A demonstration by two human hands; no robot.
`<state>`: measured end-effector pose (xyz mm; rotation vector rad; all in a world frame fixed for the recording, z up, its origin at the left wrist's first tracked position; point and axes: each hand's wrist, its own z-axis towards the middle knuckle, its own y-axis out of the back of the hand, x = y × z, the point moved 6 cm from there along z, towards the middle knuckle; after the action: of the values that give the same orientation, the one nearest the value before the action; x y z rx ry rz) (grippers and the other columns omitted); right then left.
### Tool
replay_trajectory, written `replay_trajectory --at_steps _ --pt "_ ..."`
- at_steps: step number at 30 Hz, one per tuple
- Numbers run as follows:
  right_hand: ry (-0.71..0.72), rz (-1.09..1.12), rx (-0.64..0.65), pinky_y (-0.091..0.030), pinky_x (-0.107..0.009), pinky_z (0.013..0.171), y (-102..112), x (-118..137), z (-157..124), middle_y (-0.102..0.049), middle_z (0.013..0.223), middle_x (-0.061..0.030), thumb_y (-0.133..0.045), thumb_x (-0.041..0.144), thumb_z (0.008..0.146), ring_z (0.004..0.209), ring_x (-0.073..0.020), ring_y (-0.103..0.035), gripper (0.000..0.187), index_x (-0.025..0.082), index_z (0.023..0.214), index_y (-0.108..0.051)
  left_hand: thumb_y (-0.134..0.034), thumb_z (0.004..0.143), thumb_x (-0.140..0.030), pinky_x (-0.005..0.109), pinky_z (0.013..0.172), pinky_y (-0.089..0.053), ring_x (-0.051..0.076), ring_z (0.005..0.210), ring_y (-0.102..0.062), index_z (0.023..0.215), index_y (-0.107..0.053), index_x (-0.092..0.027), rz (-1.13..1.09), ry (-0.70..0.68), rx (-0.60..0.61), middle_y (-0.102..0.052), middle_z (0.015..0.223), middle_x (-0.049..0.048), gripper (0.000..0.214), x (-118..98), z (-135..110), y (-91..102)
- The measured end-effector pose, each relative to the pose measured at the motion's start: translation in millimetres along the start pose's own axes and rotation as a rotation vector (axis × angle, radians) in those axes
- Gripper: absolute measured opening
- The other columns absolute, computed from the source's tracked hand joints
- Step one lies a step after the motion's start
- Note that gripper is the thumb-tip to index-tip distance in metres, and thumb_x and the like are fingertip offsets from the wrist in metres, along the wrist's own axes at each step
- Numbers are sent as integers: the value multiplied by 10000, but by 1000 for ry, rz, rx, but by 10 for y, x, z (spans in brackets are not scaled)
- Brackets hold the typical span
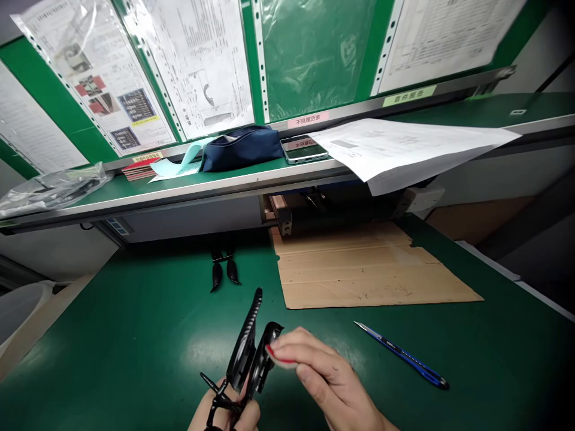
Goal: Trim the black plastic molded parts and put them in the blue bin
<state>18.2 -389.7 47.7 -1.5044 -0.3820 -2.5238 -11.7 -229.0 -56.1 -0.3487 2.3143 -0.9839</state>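
Note:
My left hand sits at the bottom edge of the view, shut on a black plastic eyeglass frame with its ribbed temples pointing up and down. My right hand pinches a small white pad against the frame's lens area. Part of the frame is hidden by my fingers. Another small black plastic piece with two curved tips lies on the green mat, beyond both hands and touching neither.
A blue utility knife lies right of my hands, and a cardboard sheet lies on the mat. A shelf above holds a navy pouch, a phone, loose papers and a plastic bag.

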Motion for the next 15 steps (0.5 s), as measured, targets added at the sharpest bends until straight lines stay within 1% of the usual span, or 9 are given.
replay_trajectory --at_steps 2,4,6,7,9,11,13,14,15 --pt "5 -44 -38 -463 -372 962 26 19 8 -664 1114 -46 -447 204 925 1059 -185 -595 286 296 1148 -602 -573 832 -473 247 438 -164 60 316 -271 676 -644 -206 -22 1 -8 -363 369 -63 317 -9 3 -23" --pt "11 -62 11 -462 -350 954 -5 39 18 -686 1046 -31 -452 194 921 987 -166 -619 272 291 1115 -618 -604 814 -458 246 432 -164 63 316 -289 678 -657 -207 -57 -19 25 -378 377 -62 290 -39 10 -68" --pt "10 -32 77 -490 -325 900 -39 52 28 -695 978 -25 -441 191 925 915 -154 -632 272 283 1100 -628 -591 816 -479 249 413 -148 62 302 -274 544 -608 -176 -82 -8 112 -349 350 -54 406 -54 21 -139" --pt "6 -7 74 -502 -317 875 -32 53 35 -692 978 -29 -432 192 929 919 -155 -629 278 279 1107 -627 -567 826 -494 254 406 -141 62 296 -264 464 -551 -168 -84 11 153 -329 337 -48 488 -52 25 -170" --pt "-9 32 -15 -504 -321 881 29 45 47 -674 1044 -48 -431 199 933 995 -169 -610 283 269 1135 -618 -532 843 -505 262 411 -140 63 299 -257 383 -450 -172 -79 36 189 -316 333 -39 573 -50 36 -193" --pt "-32 59 -70 -498 -331 902 68 30 50 -658 1090 -63 -440 216 935 1045 -181 -594 271 255 1130 -623 -516 849 -514 262 431 -149 67 314 -265 379 -416 -176 -50 47 171 -329 345 -35 588 -53 48 -169" --pt "-71 97 -6 -514 -315 851 33 14 47 -680 1011 -58 -432 234 941 946 -170 -628 256 242 1096 -636 -496 856 -526 263 446 -155 73 324 -271 386 -399 -180 -24 51 155 -321 344 -35 592 -61 55 -137" --pt "-89 116 31 -522 -304 814 11 7 44 -687 961 -54 -425 242 945 884 -163 -637 255 238 1080 -641 -469 862 -544 268 446 -152 78 324 -270 372 -382 -185 -17 77 167 -302 328 -32 613 -49 53 -136" --pt "-102 127 38 -524 -299 796 5 1 40 -687 940 -52 -419 250 948 859 -160 -638 257 237 1071 -643 -459 868 -544 271 444 -150 80 324 -273 365 -380 -188 -24 92 177 -294 324 -30 622 -40 52 -138"
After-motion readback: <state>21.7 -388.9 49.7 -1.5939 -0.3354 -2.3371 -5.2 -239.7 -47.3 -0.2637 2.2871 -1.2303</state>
